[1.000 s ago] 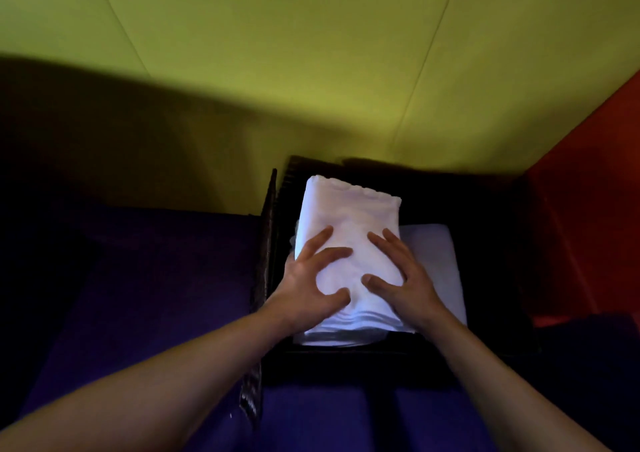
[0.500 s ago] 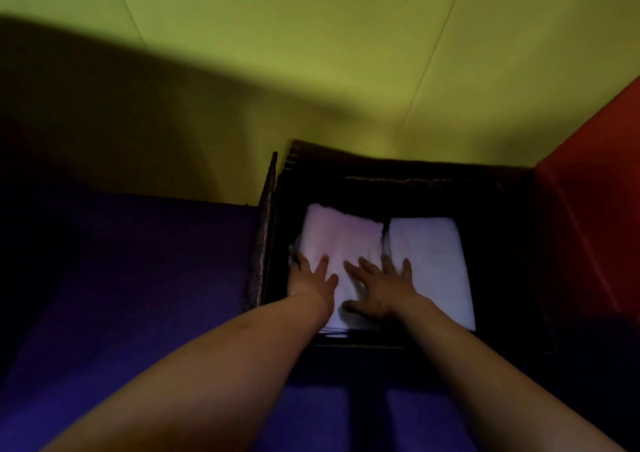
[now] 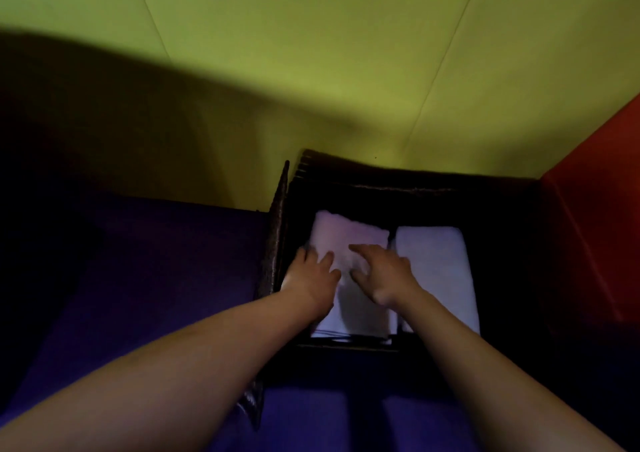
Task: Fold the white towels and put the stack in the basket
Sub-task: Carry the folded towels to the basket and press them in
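Left hand (image 3: 309, 276) fingers spread flat, pressing the left stack (image 3: 349, 240) at its 8 o'clock edge. Right hand (image 3: 382, 273) fingers loosely bent, resting on the same stack, gripping nothing. Stack sits inside the dark basket (image 3: 277, 240); second stack (image 3: 436, 271) at 3 o'clock beside it. Purple surface (image 3: 156, 278) at basket's 9 o'clock.

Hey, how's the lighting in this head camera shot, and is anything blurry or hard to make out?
Head view: dim overall, a broad dark shadow covers the green wall's lower left; the basket interior is nearly black, only the white towel stacks stand out; left hand and right hand look slightly soft; wide-angle bending at edges.
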